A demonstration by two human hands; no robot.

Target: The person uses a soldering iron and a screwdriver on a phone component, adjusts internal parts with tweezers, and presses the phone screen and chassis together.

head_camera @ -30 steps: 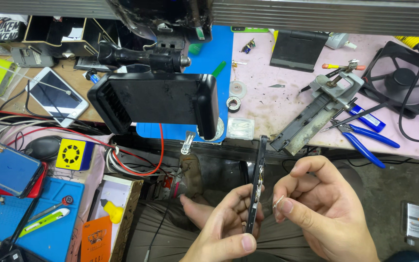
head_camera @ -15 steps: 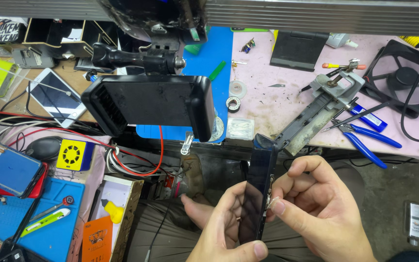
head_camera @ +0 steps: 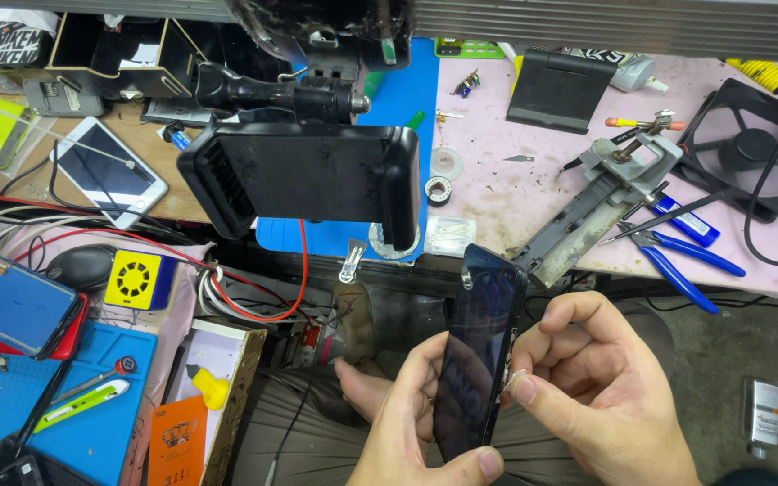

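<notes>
A dark smartphone (head_camera: 477,351) stands upright between my hands, its black glass face turned toward the camera. My left hand (head_camera: 407,427) grips its left edge and bottom, with the thumb under the lower corner. My right hand (head_camera: 592,396) is curled against the phone's right edge, thumb and forefinger pinching at the side where a small clear sliver shows. Both hands hover over my lap, in front of the workbench edge.
A black phone holder on an arm (head_camera: 303,171) hangs over the blue mat (head_camera: 407,99). On the pink mat (head_camera: 497,180) lie a metal clamp jig (head_camera: 601,193), blue pliers (head_camera: 682,261), tweezers and a black fan (head_camera: 749,148). White phone (head_camera: 105,171) and blue phone (head_camera: 6,297) at left.
The phone has turned from edge-on to showing its dark face. My hands stayed in about the same place, and the right fingers moved onto the phone's right edge.
</notes>
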